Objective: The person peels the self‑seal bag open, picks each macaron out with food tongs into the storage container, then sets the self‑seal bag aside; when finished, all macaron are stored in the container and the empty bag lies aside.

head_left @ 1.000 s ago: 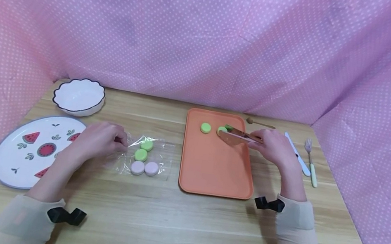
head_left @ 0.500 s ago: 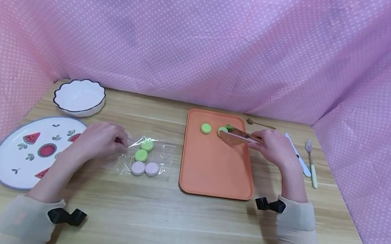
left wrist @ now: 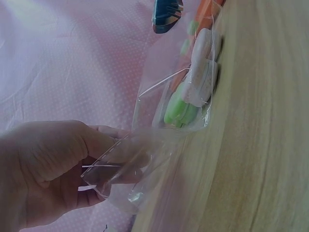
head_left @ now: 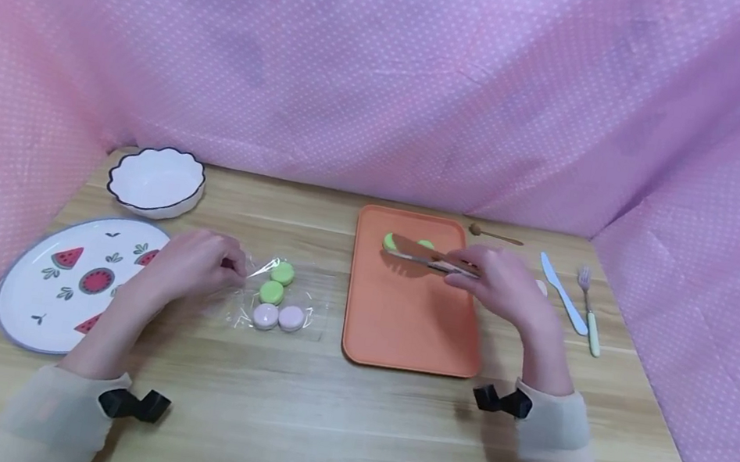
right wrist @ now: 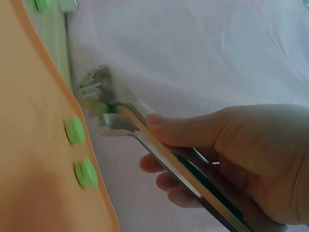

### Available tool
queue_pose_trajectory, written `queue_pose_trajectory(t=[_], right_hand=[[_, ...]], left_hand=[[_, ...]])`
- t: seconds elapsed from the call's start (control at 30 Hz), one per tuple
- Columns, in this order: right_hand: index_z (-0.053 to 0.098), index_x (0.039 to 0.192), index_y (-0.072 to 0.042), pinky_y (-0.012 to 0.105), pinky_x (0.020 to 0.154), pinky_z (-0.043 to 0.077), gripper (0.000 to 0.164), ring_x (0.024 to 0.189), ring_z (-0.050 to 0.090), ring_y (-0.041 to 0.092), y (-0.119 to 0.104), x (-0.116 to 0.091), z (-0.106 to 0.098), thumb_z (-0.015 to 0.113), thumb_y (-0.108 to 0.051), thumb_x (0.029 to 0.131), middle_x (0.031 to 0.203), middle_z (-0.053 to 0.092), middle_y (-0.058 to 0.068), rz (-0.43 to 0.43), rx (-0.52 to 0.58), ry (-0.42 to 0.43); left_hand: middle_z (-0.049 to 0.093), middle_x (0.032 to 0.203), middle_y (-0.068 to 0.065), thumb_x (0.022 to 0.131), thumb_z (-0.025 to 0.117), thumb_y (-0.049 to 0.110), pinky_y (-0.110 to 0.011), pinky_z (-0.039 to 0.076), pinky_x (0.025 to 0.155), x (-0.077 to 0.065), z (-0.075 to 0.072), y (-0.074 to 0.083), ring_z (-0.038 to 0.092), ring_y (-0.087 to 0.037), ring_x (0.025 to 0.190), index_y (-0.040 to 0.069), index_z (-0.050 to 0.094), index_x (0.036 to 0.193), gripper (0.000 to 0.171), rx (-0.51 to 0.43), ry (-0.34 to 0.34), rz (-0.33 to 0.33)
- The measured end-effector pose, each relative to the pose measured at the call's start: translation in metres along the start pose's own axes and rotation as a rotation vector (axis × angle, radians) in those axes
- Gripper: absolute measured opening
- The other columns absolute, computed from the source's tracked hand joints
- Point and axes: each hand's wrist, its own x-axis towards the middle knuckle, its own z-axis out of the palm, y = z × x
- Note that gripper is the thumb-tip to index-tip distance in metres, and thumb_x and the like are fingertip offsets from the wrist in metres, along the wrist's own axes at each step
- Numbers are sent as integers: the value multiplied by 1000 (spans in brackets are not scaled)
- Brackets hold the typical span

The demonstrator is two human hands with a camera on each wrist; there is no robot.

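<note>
My left hand (head_left: 195, 262) pinches the edge of a clear plastic bag (left wrist: 149, 87). Inside the bag lie two green macarons (head_left: 271, 292) and two pale lilac macarons (head_left: 291, 319). My right hand (head_left: 501, 281) grips a pair of metal tongs (right wrist: 164, 149) by its arms. The tongs reach out over the orange tray (head_left: 412, 332), with their tips apart and nothing seen between them. Two green macarons (right wrist: 87, 173) sit on the tray near its far side; in the head view the tongs partly cover them.
To the left stand a watermelon-patterned plate (head_left: 46, 312) and a white scalloped bowl (head_left: 160, 182). A small wooden spoon or dipper (head_left: 500, 237) lies behind the tray. On the right are a pale blue knife (head_left: 563, 294) and a fork (head_left: 589, 313).
The tongs have come away from the right-hand green macaron, leaving it on the tray, and shifted left and toward me. My left hand keeps its hold on the bag.
</note>
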Motion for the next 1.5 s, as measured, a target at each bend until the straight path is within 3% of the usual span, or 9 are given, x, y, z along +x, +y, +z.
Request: queue_pose_trajectory(t=[0.2,0.5,0.8,1.03,1.27,1.5], right_hand=[[68,110,-24,29,70,48,28,77,59,4,-39,7,12,68,-34,85,95,69,-11,-92,51,-123],[69,101,-30,23,66,45,19,72,54,-2,-72,20,35,71,-34,82,87,63,-22,-193,23,-159],[68,98,-34,22,60,43,18,67,51,-1,-81,23,39,72,-34,80,82,61,-24,-218,26,-210],[68,101,-35,23,66,46,20,75,55,-6,-88,23,39,72,-34,81,86,61,-26,-249,19,-234],[69,102,-34,22,64,44,20,71,53,-3,-96,23,44,71,-32,82,85,61,-24,-274,6,-249],[64,89,-31,21,57,40,8,65,45,0,-99,23,48,70,-30,84,78,56,-20,-309,8,-240]], left_hand=[[68,79,11,76,75,18,-38,48,72,3,-2,1,60,-12,75,29,72,75,11,-24,-25,-27],[67,78,12,76,74,17,-38,48,73,4,-1,1,59,-12,74,28,73,76,11,-16,-15,0],[67,78,12,76,75,18,-38,48,72,6,-2,2,60,-12,75,29,72,75,11,-15,-24,0],[67,78,12,77,74,17,-38,48,72,5,-4,2,60,-12,75,29,72,75,12,-7,-29,-1],[68,79,12,77,74,17,-39,48,73,3,-4,2,61,-13,76,29,72,74,12,-7,-26,-3],[69,80,11,77,74,17,-40,48,73,2,-4,2,62,-14,78,29,72,74,12,-6,-31,-6]])
